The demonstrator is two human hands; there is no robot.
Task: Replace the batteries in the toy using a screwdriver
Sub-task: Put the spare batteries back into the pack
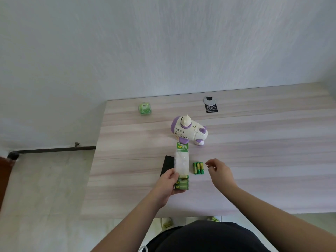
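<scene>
Left hand (168, 186): fingers clasp a battery pack (182, 168) near the table's (254, 142) front edge.
Right hand (221, 172): fingers loosely spread, empty, just beside loose batteries (198, 168).
Toy (189, 130): mid-table, lying toward the back edge.

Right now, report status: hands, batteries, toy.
Left hand gripping the clear plastic battery pack. Right hand open, empty, beside four loose green batteries on the table. White-and-purple toy untouched beyond them. No screwdriver visible; nothing in the way.
</scene>
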